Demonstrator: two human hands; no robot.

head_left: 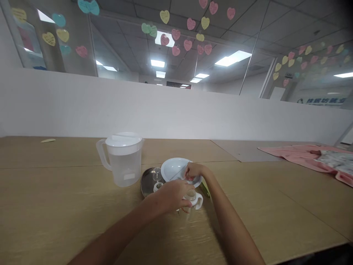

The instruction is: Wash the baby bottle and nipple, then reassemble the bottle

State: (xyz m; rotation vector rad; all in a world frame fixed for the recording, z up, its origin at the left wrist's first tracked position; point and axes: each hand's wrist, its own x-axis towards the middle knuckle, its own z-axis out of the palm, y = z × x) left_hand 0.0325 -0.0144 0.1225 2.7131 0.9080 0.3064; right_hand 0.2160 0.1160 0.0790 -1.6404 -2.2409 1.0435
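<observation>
Currently the left hand (pixel 173 192) is grasping a clear jar (pixel 192 195), its long axis roughly upright, between the white bowl (pixel 170 168) and the near edge of the surface (pixel 55 209), handle (pixel 200 201) pointing right. The right hand (pixel 193 172) is hanging over the bowl, its grip unclear. A metal tray (pixel 146 183) is carrying a small clear cup (pixel 157 174).

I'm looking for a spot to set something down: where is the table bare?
Bare: the table's near side left of the pitcher, and between the right forearm and pink cloth. Crowded: around the left hand and right hand, where tray, bowl and white-handled jar bunch together.
</observation>
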